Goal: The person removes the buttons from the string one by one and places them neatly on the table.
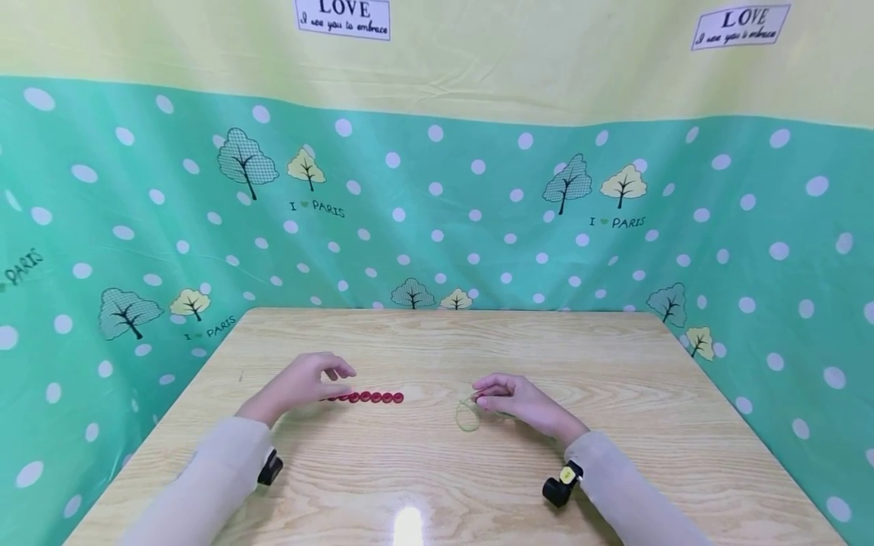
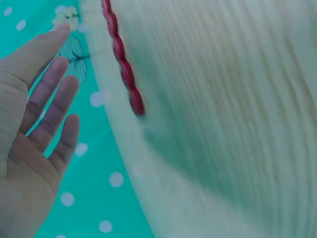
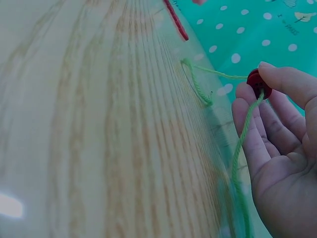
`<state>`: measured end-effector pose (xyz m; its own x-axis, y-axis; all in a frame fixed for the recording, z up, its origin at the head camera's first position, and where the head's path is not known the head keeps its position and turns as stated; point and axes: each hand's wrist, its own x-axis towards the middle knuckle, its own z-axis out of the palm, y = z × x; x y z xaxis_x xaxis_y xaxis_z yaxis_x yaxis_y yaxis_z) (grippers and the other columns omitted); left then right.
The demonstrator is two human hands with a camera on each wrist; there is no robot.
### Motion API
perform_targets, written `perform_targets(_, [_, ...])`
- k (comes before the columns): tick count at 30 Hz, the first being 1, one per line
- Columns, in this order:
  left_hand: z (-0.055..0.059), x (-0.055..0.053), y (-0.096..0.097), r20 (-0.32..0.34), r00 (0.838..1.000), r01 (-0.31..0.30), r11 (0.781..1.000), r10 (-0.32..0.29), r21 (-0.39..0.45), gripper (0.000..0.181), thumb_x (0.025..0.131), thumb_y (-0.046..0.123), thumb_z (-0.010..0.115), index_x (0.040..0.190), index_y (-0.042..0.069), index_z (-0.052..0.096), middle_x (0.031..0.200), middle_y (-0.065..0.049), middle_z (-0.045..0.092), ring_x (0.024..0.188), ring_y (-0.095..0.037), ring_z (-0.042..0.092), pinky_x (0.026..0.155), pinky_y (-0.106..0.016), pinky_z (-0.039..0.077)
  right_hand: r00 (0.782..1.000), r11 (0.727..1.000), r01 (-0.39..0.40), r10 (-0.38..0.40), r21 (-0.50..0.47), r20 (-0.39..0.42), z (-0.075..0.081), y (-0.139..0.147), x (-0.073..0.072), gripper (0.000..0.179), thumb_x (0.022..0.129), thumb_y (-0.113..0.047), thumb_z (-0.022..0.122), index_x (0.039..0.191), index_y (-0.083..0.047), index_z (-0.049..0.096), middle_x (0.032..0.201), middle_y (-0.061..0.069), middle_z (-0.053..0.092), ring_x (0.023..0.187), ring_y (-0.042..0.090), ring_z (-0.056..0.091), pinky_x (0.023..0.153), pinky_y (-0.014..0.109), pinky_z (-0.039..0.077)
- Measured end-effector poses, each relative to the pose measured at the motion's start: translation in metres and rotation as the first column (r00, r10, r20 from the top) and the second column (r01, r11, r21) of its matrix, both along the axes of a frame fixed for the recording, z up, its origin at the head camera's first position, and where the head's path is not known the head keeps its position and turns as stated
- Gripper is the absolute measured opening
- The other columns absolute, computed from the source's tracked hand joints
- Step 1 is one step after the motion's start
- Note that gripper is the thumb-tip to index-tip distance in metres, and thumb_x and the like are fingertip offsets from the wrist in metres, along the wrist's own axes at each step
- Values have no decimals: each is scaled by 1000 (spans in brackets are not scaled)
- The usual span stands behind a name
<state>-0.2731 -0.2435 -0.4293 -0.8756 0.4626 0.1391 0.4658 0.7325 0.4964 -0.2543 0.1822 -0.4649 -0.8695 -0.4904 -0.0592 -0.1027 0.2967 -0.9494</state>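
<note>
My right hand [image 1: 522, 400] pinches a red button [image 3: 256, 81] between thumb and fingertips, above the table. Light green yarn [image 3: 242, 136] passes at the button, with one end hanging down past the palm and another part curling out to the left. A row of red buttons [image 1: 376, 397] lies on the table, its left part hidden behind my left hand [image 1: 300, 383]. That hand hovers by the row with fingers apart and holds nothing. In the left wrist view its palm [image 2: 29, 168] shows bare, beside the line of buttons [image 2: 127, 73].
The wooden table [image 1: 423, 341] spans the space under both hands. Behind it and at both sides hangs a green dotted curtain [image 1: 478, 197]. Black wrist cameras [image 1: 558, 491] sit under both sleeves. A bright light reflection lies at the table's near side.
</note>
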Motion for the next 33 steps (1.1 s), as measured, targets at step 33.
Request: perform_targets(33, [12,15,147,-161,934,325,945,-318,22,36,92,29,75,124,16,68,116,3,69,99,-16,65,86,-35,55,1000,996,-31,31,-83,-1,2,-10,-1,41,96,-22,71,123,1,49,118,15,69,107,26,66,90,35,53])
